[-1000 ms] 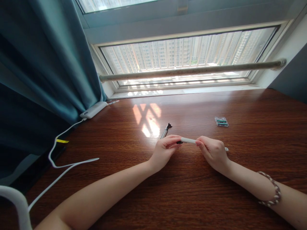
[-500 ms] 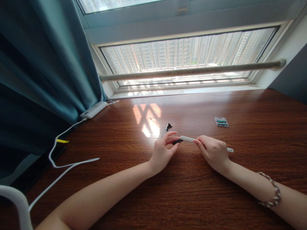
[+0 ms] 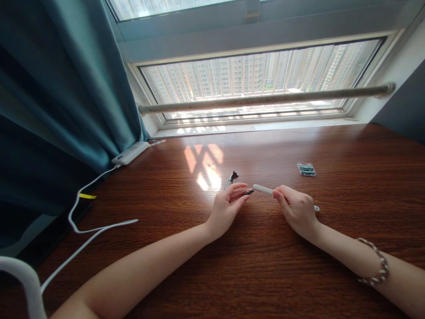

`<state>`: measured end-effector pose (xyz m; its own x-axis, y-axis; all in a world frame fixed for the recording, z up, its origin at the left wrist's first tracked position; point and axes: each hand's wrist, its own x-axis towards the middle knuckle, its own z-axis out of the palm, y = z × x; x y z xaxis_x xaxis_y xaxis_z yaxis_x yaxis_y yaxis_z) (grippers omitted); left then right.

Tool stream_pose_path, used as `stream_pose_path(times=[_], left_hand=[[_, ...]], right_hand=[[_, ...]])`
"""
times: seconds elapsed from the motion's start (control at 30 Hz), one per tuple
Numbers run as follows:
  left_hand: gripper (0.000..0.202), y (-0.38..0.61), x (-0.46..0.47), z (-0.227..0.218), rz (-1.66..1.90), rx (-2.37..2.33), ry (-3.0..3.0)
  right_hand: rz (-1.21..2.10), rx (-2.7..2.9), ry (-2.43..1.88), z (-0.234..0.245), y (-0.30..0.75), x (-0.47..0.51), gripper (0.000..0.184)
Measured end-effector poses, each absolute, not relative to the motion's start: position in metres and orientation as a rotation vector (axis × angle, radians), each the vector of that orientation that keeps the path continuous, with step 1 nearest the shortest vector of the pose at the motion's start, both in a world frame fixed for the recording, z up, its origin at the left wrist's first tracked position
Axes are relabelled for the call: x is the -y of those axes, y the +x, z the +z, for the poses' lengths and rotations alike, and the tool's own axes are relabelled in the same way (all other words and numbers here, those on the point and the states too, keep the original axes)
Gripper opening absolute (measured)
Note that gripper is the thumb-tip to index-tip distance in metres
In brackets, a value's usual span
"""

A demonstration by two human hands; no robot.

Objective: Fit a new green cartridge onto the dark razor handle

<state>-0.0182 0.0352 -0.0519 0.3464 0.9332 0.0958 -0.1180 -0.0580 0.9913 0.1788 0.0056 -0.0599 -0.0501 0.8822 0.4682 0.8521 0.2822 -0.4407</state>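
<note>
My left hand (image 3: 226, 208) is closed in a pinch on a small black piece (image 3: 249, 192), mostly hidden by the fingers. In my right hand (image 3: 297, 212) is a slim white stick (image 3: 263, 189); its rounded front end points at the black piece, and its rear end, with a small hole, shows behind the hand. The stick's tip is very close to the black piece; I cannot tell if they touch. Just beyond my left fingers lies a silver-handled tool with a dark head (image 3: 233, 176), its handle partly hidden by the hand.
A clear case (image 3: 307, 169) with green and dark strips lies on the brown wooden table (image 3: 265, 274) at the right. A white device (image 3: 131, 153) with a white cable (image 3: 79, 230) sits by the blue curtain (image 3: 76, 66). Across the window runs a rail (image 3: 265, 98).
The black piece has turned in my left fingers and now looks thinner. More of the white stick's front shows ahead of my right hand, and less of its rear end.
</note>
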Motion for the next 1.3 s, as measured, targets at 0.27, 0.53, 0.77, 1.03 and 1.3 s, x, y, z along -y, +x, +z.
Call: stream_pose_path(times=[0.27,0.53,0.77,1.03,1.3], left_hand=[[0.031,-0.0199,-0.0462,-0.0527,0.871,-0.627,0.862],[0.026,-0.0197,-0.0449,-0.05,0.752,-0.578,0.75],[0.027,-0.0199,-0.0422,-0.0476,0.754,-0.473,0.77],[0.032,-0.0204,-0.0426,-0.0515,0.767,-0.522,0.846],[0.038,-0.0206,-0.0443,-0.0552,0.765,-0.508,0.884]], right_hand=[[0.098,1.9,-1.454,-0.0581,0.1777,-0.0052,0.027],[0.027,2.0,-1.448,-0.0576,0.1754,-0.0067,0.025],[0.019,1.98,-1.466,-0.0582,0.1746,-0.0066,0.025],[0.119,2.073,-1.319,-0.0557,0.1756,-0.0054,0.023],[0.156,2.079,-1.293,-0.0603,0.1764,-0.0064,0.027]])
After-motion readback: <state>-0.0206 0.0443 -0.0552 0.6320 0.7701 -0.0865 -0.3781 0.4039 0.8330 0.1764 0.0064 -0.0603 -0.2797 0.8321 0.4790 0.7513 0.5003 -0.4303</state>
